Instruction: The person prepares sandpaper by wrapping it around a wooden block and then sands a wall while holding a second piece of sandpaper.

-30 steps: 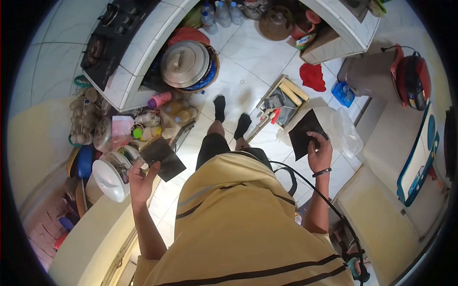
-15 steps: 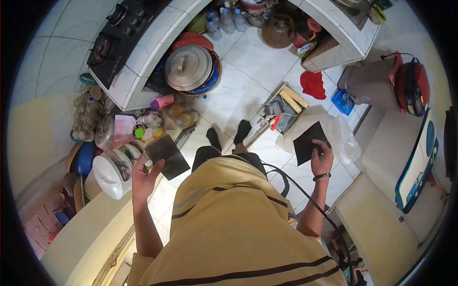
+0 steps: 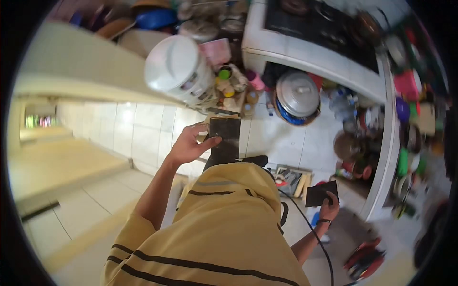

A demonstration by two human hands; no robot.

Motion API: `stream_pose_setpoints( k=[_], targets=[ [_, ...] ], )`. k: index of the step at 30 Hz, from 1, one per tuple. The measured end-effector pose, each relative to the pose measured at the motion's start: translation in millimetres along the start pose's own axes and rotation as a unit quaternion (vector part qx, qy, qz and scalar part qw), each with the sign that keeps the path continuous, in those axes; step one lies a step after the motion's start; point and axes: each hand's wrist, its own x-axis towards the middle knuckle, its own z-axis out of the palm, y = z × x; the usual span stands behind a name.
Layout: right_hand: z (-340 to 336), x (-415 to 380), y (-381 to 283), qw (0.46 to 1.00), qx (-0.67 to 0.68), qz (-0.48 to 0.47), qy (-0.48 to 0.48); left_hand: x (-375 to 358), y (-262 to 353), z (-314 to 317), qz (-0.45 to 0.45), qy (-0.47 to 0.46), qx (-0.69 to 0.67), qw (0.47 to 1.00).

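My left hand [image 3: 190,144] grips a dark, roughly square sheet [image 3: 226,131], its thumb pressed on the face and fingers behind. A tan edge shows along the top of this sheet. Off to the lower right, my right hand [image 3: 329,209] holds a second dark square sheet [image 3: 317,195] by its near right side. The two sheets are well apart, one on each side of my body. What they are made of I cannot make out. A dark band circles my right wrist.
A white bucket [image 3: 172,64] stands beyond my left hand. A lidded metal pot [image 3: 298,94] sits on the floor below the stove counter [image 3: 315,50]. A tray [image 3: 301,183] with tools lies near my feet. A black cable [image 3: 305,213] crosses my right side.
The view has swung left, so the stove and pot now appear further right and a tiled passage shows at left. Both hands still hold their dark sheets.
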Motion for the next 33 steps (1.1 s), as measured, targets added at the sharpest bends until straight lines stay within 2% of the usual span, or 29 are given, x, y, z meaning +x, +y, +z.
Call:
stream_pose_setpoints(
  k=[3,4,6,9,10,12,13,16,17,18,20,23,25,26,29,30,31,33],
  targets=[
    [-7,49,-46,0.996,0.012,-0.089,-0.029,-23,-40,-26,0.026,0.066,-0.029,0.997],
    [-7,62,-71,0.994,0.009,-0.107,-0.036,-32,-48,-36,0.007,0.094,-0.056,0.994],
    [-14,80,-128,0.977,-0.050,-0.203,-0.045,-52,-54,-50,-0.028,0.150,-0.107,0.983],
    [-5,54,-276,0.980,0.135,-0.085,-0.120,-82,-94,-90,-0.029,0.248,-0.152,0.956],
    [-1,56,-300,0.968,0.130,-0.165,-0.136,-92,-106,-103,-0.031,0.285,-0.162,0.944],
    [2,58,-334,0.925,0.127,-0.317,-0.165,-118,-123,-119,-0.035,0.355,-0.175,0.918],
    [10,45,-374,0.907,0.126,-0.361,-0.178,-131,-132,-137,-0.041,0.378,-0.165,0.910],
    [44,19,-449,0.874,0.120,-0.430,-0.193,-160,-153,-174,-0.047,0.481,-0.221,0.847],
    [58,8,-473,0.849,0.143,-0.467,-0.203,-170,-153,-187,-0.085,0.520,-0.197,0.827],
    [71,-2,-494,0.829,0.149,-0.489,-0.227,-179,-165,-196,-0.077,0.561,-0.171,0.806],
    [91,-18,-533,0.784,0.166,-0.534,-0.269,-198,-148,-207,-0.146,0.616,-0.171,0.755],
    [128,-53,-588,0.722,0.156,-0.598,-0.312,-223,-169,-203,-0.104,0.706,-0.193,0.673],
    [155,-75,-617,0.680,0.156,-0.619,-0.362,-234,-183,-193,-0.115,0.736,-0.214,0.632],
    [169,-78,-632,0.653,0.108,-0.653,-0.368,-232,-187,-185,-0.121,0.749,-0.224,0.612],
    [214,-98,-665,0.628,0.065,-0.638,-0.441,-239,-187,-168,-0.234,0.752,-0.270,0.554],
    [227,-103,-676,0.595,0.050,-0.666,-0.446,-238,-186,-162,-0.266,0.750,-0.296,0.528],
    [240,-109,-690,0.561,0.037,-0.694,-0.450,-238,-199,-151,-0.237,0.764,-0.284,0.529],
    [264,-119,-715,0.512,0.010,-0.714,-0.478,-233,-208,-138,-0.259,0.781,-0.267,0.502]
  ],
)
